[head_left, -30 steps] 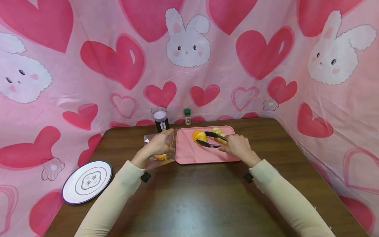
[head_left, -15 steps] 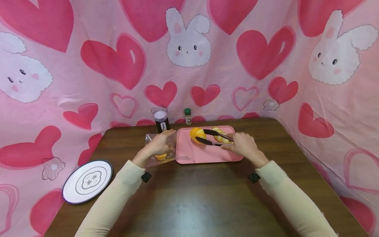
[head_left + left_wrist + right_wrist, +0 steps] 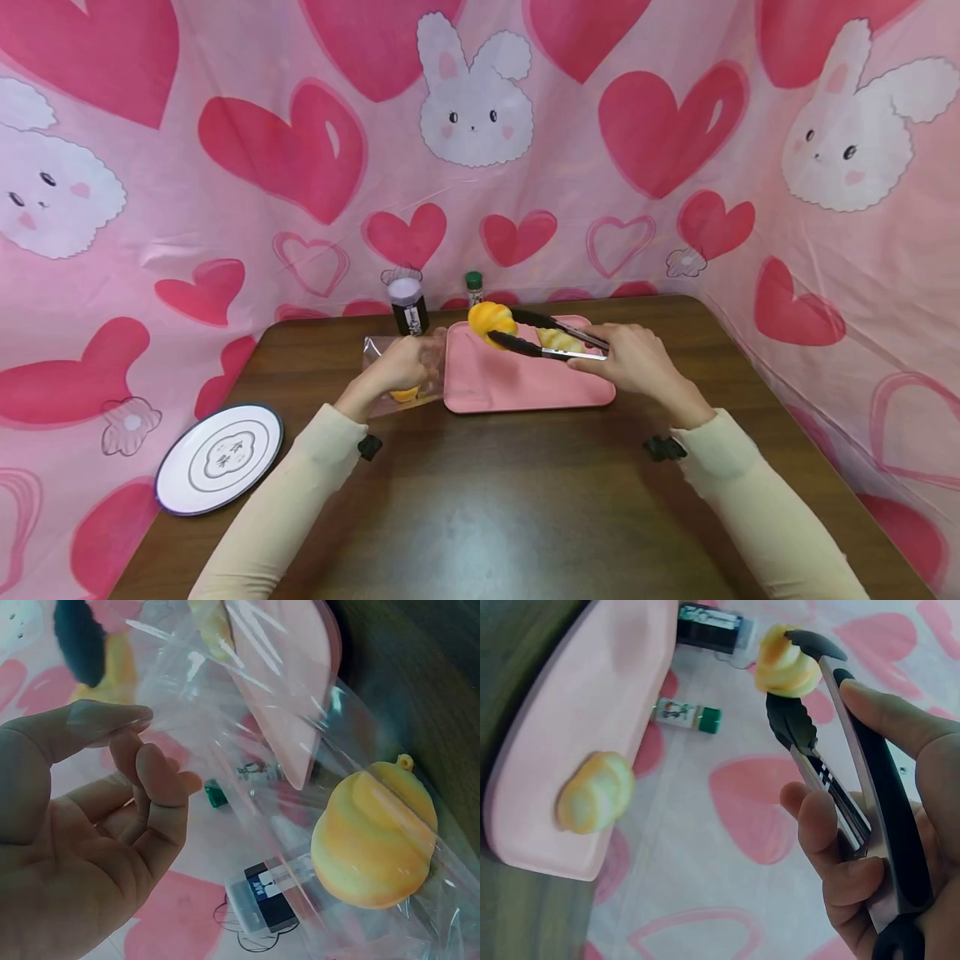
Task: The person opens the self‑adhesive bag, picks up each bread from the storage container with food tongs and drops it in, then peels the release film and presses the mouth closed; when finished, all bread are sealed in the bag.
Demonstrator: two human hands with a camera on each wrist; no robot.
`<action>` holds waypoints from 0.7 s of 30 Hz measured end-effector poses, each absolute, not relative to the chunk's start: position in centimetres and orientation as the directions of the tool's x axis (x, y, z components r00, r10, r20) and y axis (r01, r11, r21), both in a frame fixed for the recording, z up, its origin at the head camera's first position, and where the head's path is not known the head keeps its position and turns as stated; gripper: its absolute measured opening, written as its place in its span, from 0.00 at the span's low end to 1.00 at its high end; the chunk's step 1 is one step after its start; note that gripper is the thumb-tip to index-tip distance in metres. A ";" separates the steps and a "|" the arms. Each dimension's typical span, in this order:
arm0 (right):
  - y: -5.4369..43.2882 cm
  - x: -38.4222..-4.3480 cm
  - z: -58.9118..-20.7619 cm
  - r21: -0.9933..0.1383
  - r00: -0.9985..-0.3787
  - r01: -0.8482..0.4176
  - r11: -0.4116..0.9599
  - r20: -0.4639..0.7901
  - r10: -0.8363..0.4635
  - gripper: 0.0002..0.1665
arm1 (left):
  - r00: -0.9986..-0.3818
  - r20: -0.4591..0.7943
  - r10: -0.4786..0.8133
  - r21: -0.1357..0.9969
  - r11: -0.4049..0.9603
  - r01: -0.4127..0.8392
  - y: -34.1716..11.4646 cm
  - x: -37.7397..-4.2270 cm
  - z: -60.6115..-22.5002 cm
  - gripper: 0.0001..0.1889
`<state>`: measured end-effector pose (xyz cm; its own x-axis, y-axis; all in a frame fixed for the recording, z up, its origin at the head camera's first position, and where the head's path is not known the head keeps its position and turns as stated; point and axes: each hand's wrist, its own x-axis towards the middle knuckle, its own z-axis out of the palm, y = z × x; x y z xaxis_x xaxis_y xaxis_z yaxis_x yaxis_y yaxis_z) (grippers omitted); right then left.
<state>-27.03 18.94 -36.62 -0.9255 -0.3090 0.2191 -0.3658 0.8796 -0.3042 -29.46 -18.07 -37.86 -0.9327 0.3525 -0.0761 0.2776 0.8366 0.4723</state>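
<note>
My left hand (image 3: 401, 364) pinches the edge of a clear plastic bag (image 3: 378, 348) between thumb and fingers, left of the pink tray (image 3: 517, 390). Inside the bag lies an orange-yellow bread roll (image 3: 375, 836) with a small loop at one end. My right hand (image 3: 637, 358) grips black-tipped metal tongs (image 3: 517, 344). Their tips clamp a second yellow bread roll (image 3: 489, 320), raised over the tray's left back part. A paler striped roll (image 3: 596, 793) rests on the tray beneath the tongs in the head view.
Behind the bag stands a dark jar with a whitish lid (image 3: 408, 308). A green-capped shaker (image 3: 474, 287) is behind the tray, partly hidden by the raised roll. A white plate (image 3: 219, 458) lies at the table's left edge. A pink heart-print cloth (image 3: 300, 167) hangs around the table.
The tongs have lifted the yellow roll off the tray, up and slightly left. My right hand has shifted right and a little up. The left hand stays at the bag.
</note>
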 end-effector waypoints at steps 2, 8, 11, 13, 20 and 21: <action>18.8 -26.8 -36.3 -0.298 -0.918 -0.382 0.875 0.230 -0.322 0.41 | -0.938 -0.067 0.341 0.482 0.834 0.269 -18.1 -29.5 -37.9 0.32; 18.2 -26.2 -35.4 -0.280 -0.882 -0.452 0.847 0.283 -0.377 0.38 | -0.942 -0.040 0.335 0.498 0.824 0.272 -18.2 -29.7 -37.9 0.33; 17.8 -25.9 -35.1 -0.268 -0.862 -0.491 0.829 0.288 -0.417 0.36 | -0.940 -0.014 0.340 0.483 0.826 0.291 -18.2 -29.6 -37.8 0.33; 17.6 -25.8 -35.1 -0.257 -0.852 -0.510 0.821 0.279 -0.442 0.36 | -0.939 0.003 0.345 0.473 0.826 0.305 -18.2 -29.5 -37.8 0.34; 16.7 -25.6 -35.2 -0.214 -0.850 -0.518 0.828 0.239 -0.470 0.37 | -0.944 -0.015 0.330 0.492 0.824 0.280 -18.1 -29.2 -37.5 0.37; 16.5 -25.6 -35.3 -0.202 -0.849 -0.518 0.831 0.236 -0.472 0.36 | -0.945 -0.025 0.326 0.503 0.821 0.271 -18.0 -29.2 -37.4 0.38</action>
